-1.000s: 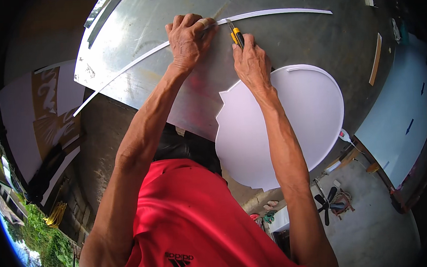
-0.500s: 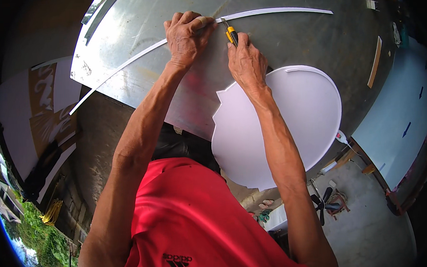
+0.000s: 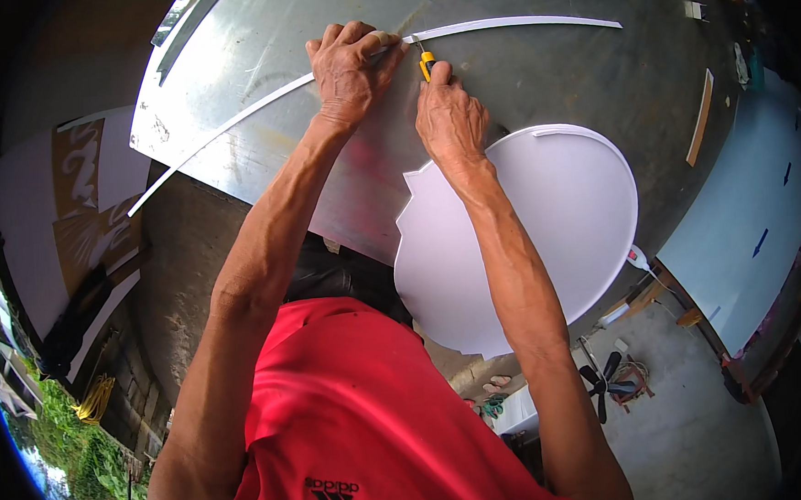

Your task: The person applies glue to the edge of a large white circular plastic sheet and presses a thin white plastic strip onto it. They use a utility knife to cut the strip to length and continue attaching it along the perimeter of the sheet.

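Note:
A long, thin white strip lies across the metal tabletop, its left end reaching past the table's edge. My left hand presses down on it near the middle, fingers bent and closed on the strip. Just right of those fingertips, a yellow and black utility knife has its blade at the strip. My right hand is wrapped round the knife's handle, which is mostly hidden in the fist. Below my right forearm lies a large white sheet piece, rounded at the right with a notched left edge.
A narrow brown-edged strip and a small white block lie at the table's right. Farther right stands a pale blue panel. A black-bladed fan is on the floor, lower right. Patterned brown and white sheets are at left.
My right hand has drawn slightly left with the knife, whose handle now stands more upright and shows less. My left hand stays on the strip.

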`<state>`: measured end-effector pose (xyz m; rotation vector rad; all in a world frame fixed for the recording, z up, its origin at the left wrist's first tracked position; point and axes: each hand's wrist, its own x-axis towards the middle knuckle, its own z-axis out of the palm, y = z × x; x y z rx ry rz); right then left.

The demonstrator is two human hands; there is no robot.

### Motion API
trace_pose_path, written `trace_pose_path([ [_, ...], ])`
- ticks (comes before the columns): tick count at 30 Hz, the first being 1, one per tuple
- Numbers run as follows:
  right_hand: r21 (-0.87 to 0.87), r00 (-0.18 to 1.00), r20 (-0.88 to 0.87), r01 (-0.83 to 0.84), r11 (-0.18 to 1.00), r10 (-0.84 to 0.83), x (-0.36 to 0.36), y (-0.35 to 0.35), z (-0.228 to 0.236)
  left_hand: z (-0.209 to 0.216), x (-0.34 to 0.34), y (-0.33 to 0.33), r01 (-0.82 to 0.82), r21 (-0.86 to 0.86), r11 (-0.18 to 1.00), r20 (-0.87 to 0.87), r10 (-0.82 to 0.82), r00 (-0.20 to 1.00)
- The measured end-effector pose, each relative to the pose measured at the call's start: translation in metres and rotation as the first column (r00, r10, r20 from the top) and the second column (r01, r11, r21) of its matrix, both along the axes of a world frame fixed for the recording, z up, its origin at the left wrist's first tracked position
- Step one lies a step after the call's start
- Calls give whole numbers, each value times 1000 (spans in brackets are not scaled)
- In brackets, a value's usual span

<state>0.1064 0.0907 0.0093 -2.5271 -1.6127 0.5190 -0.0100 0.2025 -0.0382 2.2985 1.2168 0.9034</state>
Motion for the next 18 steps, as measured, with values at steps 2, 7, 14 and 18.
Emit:
trace_pose_path([
  [2, -25, 1000, 10, -16, 1000, 17, 1, 1, -1, 2, 1, 0, -3, -18, 1000, 6, 3, 1000],
  [7, -31, 999, 32, -27, 999, 28, -3, 5, -3, -2, 1, 2, 3, -63, 998, 64, 1, 998],
  [14, -180, 997, 1, -81, 980, 82, 1, 16, 21, -4, 3, -1, -15, -42, 999, 84, 19, 996],
  [18, -150, 996, -1, -91, 984, 91, 2, 19, 21, -5, 5, 0, -20, -41, 999, 84, 23, 996],
])
